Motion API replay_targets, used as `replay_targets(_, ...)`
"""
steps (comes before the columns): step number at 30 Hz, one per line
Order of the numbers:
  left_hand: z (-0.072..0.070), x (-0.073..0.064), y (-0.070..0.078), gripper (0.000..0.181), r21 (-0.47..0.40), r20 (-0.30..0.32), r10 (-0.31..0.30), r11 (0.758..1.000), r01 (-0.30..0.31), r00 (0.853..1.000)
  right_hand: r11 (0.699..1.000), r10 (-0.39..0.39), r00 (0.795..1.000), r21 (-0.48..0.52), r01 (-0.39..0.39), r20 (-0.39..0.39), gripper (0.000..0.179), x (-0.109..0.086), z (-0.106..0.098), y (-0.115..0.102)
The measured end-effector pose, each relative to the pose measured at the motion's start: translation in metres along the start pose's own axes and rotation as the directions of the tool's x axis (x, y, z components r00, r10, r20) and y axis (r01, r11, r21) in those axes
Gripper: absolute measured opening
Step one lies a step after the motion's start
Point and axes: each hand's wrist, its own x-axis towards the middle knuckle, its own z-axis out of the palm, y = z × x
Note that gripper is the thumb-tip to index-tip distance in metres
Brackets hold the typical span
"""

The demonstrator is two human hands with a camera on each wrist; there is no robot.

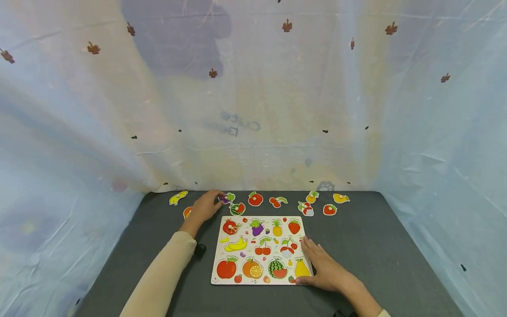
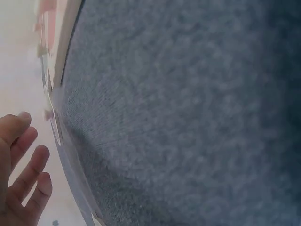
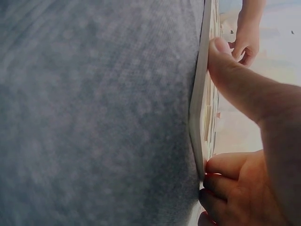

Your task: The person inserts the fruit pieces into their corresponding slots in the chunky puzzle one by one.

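A white fruit peg-puzzle board (image 1: 253, 259) lies on the dark table, showing printed fruits in several rows. My right hand (image 1: 326, 268) rests on its right edge, fingers along the side and thumb near the front corner; the board's edge (image 3: 200, 94) appears under the thumb in the right wrist view. My left hand (image 1: 203, 209) reaches to the back, its fingertips at the grape piece (image 1: 227, 198). In the left wrist view the fingers are loosely bent, with nothing visible between them. The watermelon piece (image 1: 237, 209) lies beside the grapes, and an orange piece (image 1: 188, 212) is partly hidden by the left hand.
Along the back lie the banana (image 1: 178, 198), red apple-like (image 1: 255, 199), cherry (image 1: 278, 202), pineapple (image 1: 312, 197), red-and-white cherry (image 1: 306, 209), strawberry (image 1: 330, 210) and yellow pear (image 1: 341, 198) pieces. A patterned curtain (image 1: 253, 110) hangs behind the table (image 1: 368, 246).
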Motion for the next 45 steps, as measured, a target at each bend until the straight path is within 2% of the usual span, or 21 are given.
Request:
replay_targets(8,-0.005,0.004,0.004,0.033,0.034,0.021,0.033,0.999,-0.034,0.999,1.0,0.024,1.0,0.004,-0.024,0.004,0.124,-0.002,-0.001,-0.003)
replay_targets(12,-0.002,0.009,0.004,0.035,0.056,0.043,0.045,0.997,-0.048,0.998,1.0,0.026,1.0,0.002,-0.026,0.004,0.124,-0.001,0.0,-0.004)
replay_targets(19,-0.002,0.015,0.003,0.045,0.082,0.091,0.034,0.996,-0.041,0.995,1.0,0.025,1.0,0.003,-0.025,0.008,0.125,0.001,0.0,-0.002)
replay_targets(33,0.0,0.016,0.001,0.042,0.133,0.096,0.105,0.984,-0.117,0.99,1.0,0.03,1.0,0.002,-0.03,0.007,0.125,0.001,0.001,-0.001)
replay_targets(45,0.001,0.015,0.0,0.038,0.142,0.098,0.108,0.982,-0.121,0.989,0.999,0.036,0.999,0.01,-0.036,0.013,0.124,0.0,0.001,-0.002)
